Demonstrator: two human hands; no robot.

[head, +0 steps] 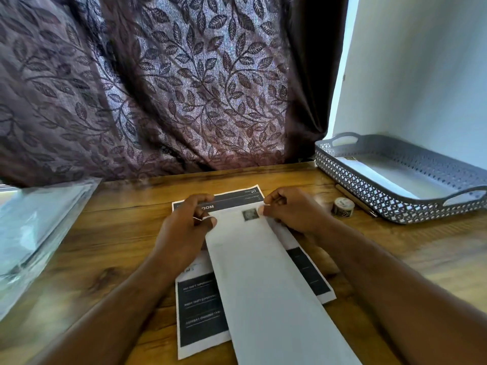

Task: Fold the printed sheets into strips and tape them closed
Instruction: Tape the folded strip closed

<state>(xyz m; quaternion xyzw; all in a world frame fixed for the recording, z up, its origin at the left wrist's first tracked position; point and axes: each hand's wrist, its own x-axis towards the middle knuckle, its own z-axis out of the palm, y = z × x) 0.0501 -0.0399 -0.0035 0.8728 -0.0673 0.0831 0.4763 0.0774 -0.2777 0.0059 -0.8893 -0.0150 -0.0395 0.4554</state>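
left hand (189, 219): we see its fingers curled, pinching the far left corner of the folded strip (263, 275). right hand (292, 212): fingers curled on the strip's far right edge, a fingertip just beside the tape patch (249, 214). the strip is a long, smooth white paper rectangle, and the patch on it is small, square and dark-patterned. it lies on flat printed sheets (203, 312) with dark blocks and pale lettering. we note a small patterned tape roll (342, 206) and a slim pen (355, 200) to the right, beside a grey perforated plastic tray (395, 180) with cut-out handles. clear glossy plastic sleeves (39, 219) lie at left. the table (105, 246) is brown grained wood. behind it hangs a dark leaf-patterned curtain (158, 88), and to the right is a pale wall (421, 61). the strip's long axis runs from the near edge away from us, its far end leaning slightly left.
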